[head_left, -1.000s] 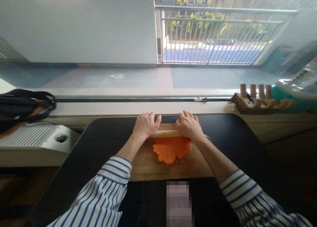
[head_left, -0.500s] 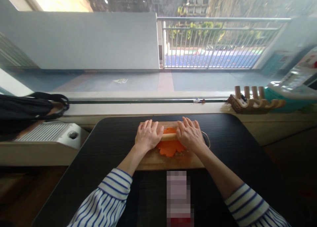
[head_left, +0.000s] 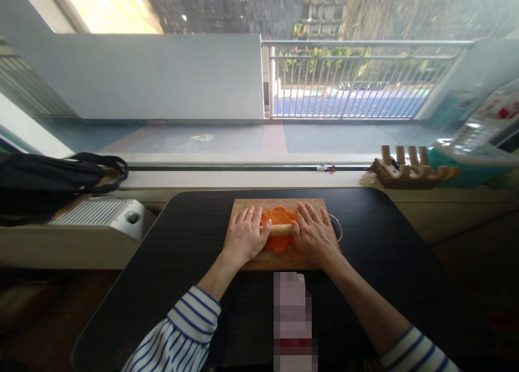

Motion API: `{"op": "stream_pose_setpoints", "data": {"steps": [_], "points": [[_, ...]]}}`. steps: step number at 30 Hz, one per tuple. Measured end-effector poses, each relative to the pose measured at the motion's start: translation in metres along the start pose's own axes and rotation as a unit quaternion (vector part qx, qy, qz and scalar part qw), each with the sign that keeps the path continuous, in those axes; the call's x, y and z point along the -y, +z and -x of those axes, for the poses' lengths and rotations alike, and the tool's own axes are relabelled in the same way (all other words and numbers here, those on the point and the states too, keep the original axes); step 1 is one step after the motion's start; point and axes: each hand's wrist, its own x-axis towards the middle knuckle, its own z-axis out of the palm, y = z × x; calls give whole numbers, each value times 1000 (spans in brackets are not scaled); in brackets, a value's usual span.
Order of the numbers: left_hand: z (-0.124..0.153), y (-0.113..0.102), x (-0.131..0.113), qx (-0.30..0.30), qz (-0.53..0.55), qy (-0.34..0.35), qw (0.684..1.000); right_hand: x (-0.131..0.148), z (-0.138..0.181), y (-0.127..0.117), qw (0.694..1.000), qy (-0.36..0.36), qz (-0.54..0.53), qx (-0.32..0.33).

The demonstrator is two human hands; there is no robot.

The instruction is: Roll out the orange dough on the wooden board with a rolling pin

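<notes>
A pale wooden rolling pin (head_left: pixel 280 230) lies crosswise on a flattened sheet of orange dough-like material (head_left: pixel 279 216). Under the sheet is a wooden board (head_left: pixel 279 261). My left hand (head_left: pixel 247 234) holds down the pin's left end, its thumb along the wood and its fingers reaching forward over it. On the right end, my right hand (head_left: pixel 316 234) presses in the same way. Both pin ends are hidden beneath my palms. Orange material shows ahead of the pin and on its near side, with ragged edges.
The board rests on a black table (head_left: pixel 194 226), a metal loop handle (head_left: pixel 339 228) at its right. A pixelated patch (head_left: pixel 292 318) covers something nearer me. Beyond are a window sill (head_left: pixel 227 178), a wooden rack (head_left: pixel 409 169), a teal container (head_left: pixel 466 166), a black bag (head_left: pixel 52 180) and a white radiator (head_left: pixel 105 215).
The rolling pin has moved toward me under both hands, and more orange material shows on its far side. My view has shifted slightly.
</notes>
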Motion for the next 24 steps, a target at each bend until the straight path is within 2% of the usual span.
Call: {"op": "stream_pose_setpoints", "data": {"steps": [6, 14, 19, 24], "points": [[16, -1, 0, -3, 4, 25, 1000, -1, 19, 2, 1000, -19, -13, -9], [35, 0, 9, -76, 32, 92, 992, -17, 35, 5, 994, -87, -66, -18], [40, -8, 11, -52, 56, 104, 992, -29, 33, 5, 986, -137, -90, -24], [44, -16, 5, -43, 85, 110, 989, -40, 30, -5, 980, -171, -97, -18]]}}
